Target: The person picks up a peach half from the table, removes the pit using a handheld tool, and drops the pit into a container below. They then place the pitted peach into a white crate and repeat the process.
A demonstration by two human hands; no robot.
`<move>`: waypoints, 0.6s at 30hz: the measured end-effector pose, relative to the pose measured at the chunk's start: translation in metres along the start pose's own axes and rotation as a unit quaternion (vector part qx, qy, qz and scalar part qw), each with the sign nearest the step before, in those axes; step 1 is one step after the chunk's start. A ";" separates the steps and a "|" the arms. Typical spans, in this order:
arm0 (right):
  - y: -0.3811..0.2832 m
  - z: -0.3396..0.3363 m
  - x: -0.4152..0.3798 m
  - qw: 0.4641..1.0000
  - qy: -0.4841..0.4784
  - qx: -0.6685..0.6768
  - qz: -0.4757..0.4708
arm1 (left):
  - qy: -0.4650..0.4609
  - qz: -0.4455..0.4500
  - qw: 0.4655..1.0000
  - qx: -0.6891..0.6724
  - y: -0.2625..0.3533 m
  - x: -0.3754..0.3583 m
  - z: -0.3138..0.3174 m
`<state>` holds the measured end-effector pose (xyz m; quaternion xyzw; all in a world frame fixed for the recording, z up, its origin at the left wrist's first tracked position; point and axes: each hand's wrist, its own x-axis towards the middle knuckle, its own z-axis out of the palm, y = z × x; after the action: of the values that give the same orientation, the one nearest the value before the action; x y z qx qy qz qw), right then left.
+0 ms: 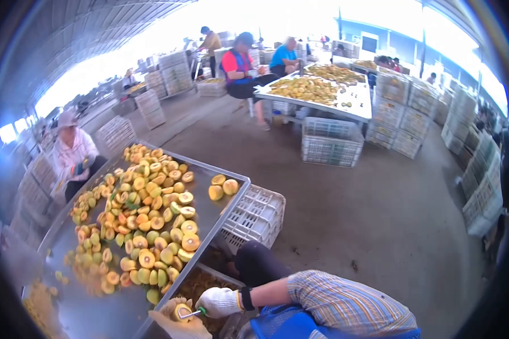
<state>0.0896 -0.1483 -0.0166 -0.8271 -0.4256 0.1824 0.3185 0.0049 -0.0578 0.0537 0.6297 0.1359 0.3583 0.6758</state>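
Observation:
My right hand point(219, 301), in a white knit glove, is closed around the green handle of a small metal tool point(191, 313). The tool's tip touches the cut face of a halved yellow fruit point(182, 311). That fruit sits in my left hand point(178, 325), which wears a pale glove and has its fingers curled around it. Both hands are near the edge of a metal table point(209, 243), above a crate point(201, 282) of brownish pieces. Many halved fruits point(147, 226) are heaped on the table.
A white crate point(254, 214) stands beside the table. A person in a pink top point(70, 152) sits across at the left. Two people sit by another fruit-covered table point(345, 101) further back. Stacked crates point(398, 113) stand at the right.

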 end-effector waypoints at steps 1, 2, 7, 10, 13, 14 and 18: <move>0.008 -0.002 0.002 0.999 0.013 -0.006 -0.030 | 0.006 0.009 0.999 0.046 0.010 0.001 0.007; 0.005 -0.005 0.005 0.998 0.023 -0.013 -0.057 | 0.012 0.015 0.996 0.092 0.017 0.004 0.007; -0.001 0.001 -0.007 0.994 0.016 0.082 -0.068 | -0.027 -0.103 0.994 0.016 0.024 0.011 -0.004; 0.015 -0.017 0.006 0.988 0.029 -0.054 -0.143 | -0.032 -0.110 0.989 0.088 0.028 0.006 0.000; 0.008 -0.025 0.004 0.991 0.003 -0.040 -0.128 | -0.016 -0.112 0.990 0.087 0.033 0.000 0.006; 0.011 -0.004 0.000 0.995 0.013 0.016 -0.100 | -0.020 -0.082 0.994 0.074 0.035 0.001 0.007; -0.034 -0.015 -0.032 0.979 -0.058 0.194 -0.034 | -0.054 -0.135 0.985 -0.088 0.032 0.011 -0.001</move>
<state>0.0596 -0.1656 0.0185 -0.7226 -0.4275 0.2988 0.4537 0.0016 -0.0514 0.0869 0.5625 0.1506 0.2396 0.7769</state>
